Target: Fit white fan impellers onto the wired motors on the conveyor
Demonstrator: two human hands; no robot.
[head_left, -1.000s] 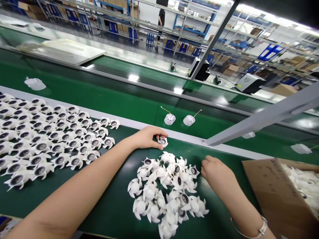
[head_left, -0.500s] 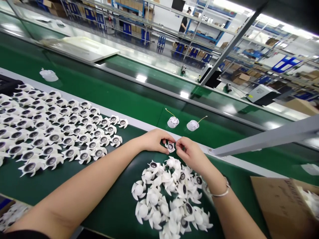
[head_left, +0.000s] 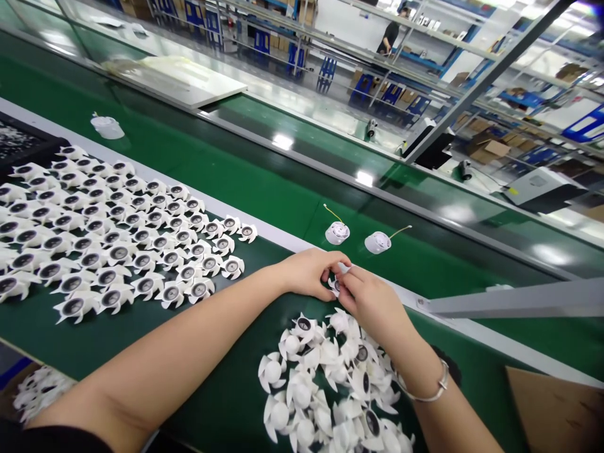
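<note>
Between my two hands is a small white fan impeller [head_left: 335,286], its dark hub facing up and partly covered by fingers. My left hand [head_left: 314,272] grips its edge between thumb and fingers. My right hand [head_left: 370,294] pinches at the same impeller from the other side; whether its fingertips hold some small part is hidden. Just below lies a loose heap of white impellers [head_left: 302,387], some hub up, some dome up. To the left, many impellers [head_left: 120,253] stand hub up in rows on the green tabletop [head_left: 226,340].
Beyond a pale rail, a green conveyor belt [head_left: 226,182] carries two white round fan housings [head_left: 338,233] with yellow wires and another white part [head_left: 107,127] farther left. A grey post [head_left: 514,299] slants in at right. A cardboard box [head_left: 559,409] stands front right; a black tray [head_left: 28,141] lies far left.
My right hand has closed in on the impeller, its fingers now over the hub. The whole view has shifted slightly, with things appearing farther right.
</note>
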